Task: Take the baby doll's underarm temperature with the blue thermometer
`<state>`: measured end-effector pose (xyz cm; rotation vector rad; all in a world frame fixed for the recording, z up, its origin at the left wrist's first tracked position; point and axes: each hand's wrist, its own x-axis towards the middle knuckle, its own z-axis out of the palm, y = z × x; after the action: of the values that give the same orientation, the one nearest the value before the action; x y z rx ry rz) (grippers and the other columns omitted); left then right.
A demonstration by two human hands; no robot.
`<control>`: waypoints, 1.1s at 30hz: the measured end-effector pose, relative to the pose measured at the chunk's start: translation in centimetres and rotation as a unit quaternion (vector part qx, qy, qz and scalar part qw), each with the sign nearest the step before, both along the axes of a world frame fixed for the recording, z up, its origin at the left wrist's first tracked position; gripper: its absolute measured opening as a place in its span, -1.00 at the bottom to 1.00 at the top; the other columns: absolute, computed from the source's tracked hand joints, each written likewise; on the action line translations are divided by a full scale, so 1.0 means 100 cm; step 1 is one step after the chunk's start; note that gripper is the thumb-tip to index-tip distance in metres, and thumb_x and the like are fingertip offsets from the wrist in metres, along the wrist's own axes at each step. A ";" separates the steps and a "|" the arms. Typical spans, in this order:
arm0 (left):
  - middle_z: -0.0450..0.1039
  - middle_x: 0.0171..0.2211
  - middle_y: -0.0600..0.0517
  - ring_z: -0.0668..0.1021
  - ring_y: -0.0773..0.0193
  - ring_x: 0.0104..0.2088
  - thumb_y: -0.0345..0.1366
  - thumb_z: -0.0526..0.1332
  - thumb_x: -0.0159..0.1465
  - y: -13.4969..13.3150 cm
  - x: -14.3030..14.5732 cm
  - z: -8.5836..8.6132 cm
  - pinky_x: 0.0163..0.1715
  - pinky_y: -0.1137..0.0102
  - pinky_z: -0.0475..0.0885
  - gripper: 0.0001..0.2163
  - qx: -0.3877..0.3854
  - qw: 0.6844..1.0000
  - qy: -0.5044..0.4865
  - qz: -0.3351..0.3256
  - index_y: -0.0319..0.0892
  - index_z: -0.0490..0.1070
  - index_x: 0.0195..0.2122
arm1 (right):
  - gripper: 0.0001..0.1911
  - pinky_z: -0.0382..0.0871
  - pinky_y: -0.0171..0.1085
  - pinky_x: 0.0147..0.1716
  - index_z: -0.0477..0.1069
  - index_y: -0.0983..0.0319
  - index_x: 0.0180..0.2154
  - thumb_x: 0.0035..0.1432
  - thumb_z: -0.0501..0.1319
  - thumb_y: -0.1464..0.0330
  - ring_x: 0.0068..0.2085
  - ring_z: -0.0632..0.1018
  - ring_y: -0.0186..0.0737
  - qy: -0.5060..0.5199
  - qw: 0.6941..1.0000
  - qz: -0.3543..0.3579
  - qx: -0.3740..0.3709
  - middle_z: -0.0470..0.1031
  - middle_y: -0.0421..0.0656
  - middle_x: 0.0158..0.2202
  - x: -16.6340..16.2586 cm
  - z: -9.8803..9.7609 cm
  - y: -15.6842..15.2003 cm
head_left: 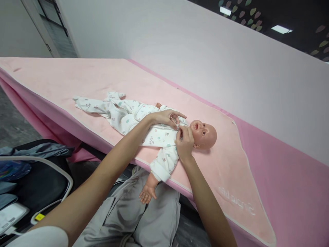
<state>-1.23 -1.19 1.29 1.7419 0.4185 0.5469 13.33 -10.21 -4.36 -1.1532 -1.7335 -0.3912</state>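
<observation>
Doll (pixel 206 134): laid on pink-covered table (pixel 227 171); head at 3 o'clock, garment legs at 9.
Garment (pixel 160 138): doll's torso enclosed.
Left hand (pixel 167 118), right hand (pixel 185 140): garment edge pinched between fingertips near neck.

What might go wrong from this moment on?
The near arm of the doll hangs past the edge of the mat, so a knock there might twist or drag the doll.

The left hand and right hand crowd together at the front of the outfit, so the cloth could bunch or snag unseen.

The right hand is near the doll's head and might nudge it.
</observation>
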 end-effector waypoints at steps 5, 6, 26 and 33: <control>0.46 -0.31 0.02 0.51 0.34 -0.35 -0.49 0.33 -0.10 -0.002 -0.001 0.002 -0.29 0.43 0.37 -0.25 0.015 1.000 0.019 0.003 -0.13 0.16 0.17 | -0.76 0.38 -0.26 -0.25 0.37 0.26 -0.25 0.19 -0.06 0.48 -0.27 0.42 -0.27 -0.001 1.000 0.002 0.008 0.41 -0.10 -0.34 -0.001 0.001 -0.001; 0.46 -0.30 0.01 0.52 0.34 -0.36 -0.49 0.33 -0.10 -0.002 -0.001 0.002 -0.30 0.43 0.38 -0.23 0.015 1.000 0.019 -0.001 -0.12 0.13 0.18 | -0.77 0.38 -0.27 -0.25 0.37 0.26 -0.25 0.19 -0.05 0.48 -0.27 0.42 -0.27 -0.002 1.000 0.001 0.010 0.41 -0.10 -0.34 -0.001 0.001 -0.001; 0.48 -0.40 0.06 0.51 0.33 -0.35 -0.57 0.23 -0.09 0.004 0.005 -0.005 -0.31 0.44 0.38 -0.40 -0.012 1.000 -0.009 -0.018 -0.18 0.30 0.05 | -0.77 0.38 -0.22 -0.21 0.37 0.25 -0.24 0.21 -0.05 0.48 -0.20 0.44 -0.24 -0.008 1.000 0.005 0.023 0.42 -0.08 -0.30 0.000 0.002 -0.001; 0.48 -0.45 0.05 0.52 0.33 -0.37 -0.56 0.26 -0.10 0.005 0.006 -0.005 -0.31 0.43 0.39 -0.52 -0.003 1.000 -0.012 -0.018 -0.20 0.41 -0.08 | -0.77 0.40 -0.23 -0.22 0.37 0.25 -0.24 0.20 -0.04 0.49 -0.24 0.44 -0.25 -0.008 0.999 0.006 0.031 0.42 -0.08 -0.32 0.000 0.001 -0.001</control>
<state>-0.65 -0.73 0.82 1.7311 0.3713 0.5406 13.38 -10.27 -4.23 -1.0983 -1.7299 -0.4445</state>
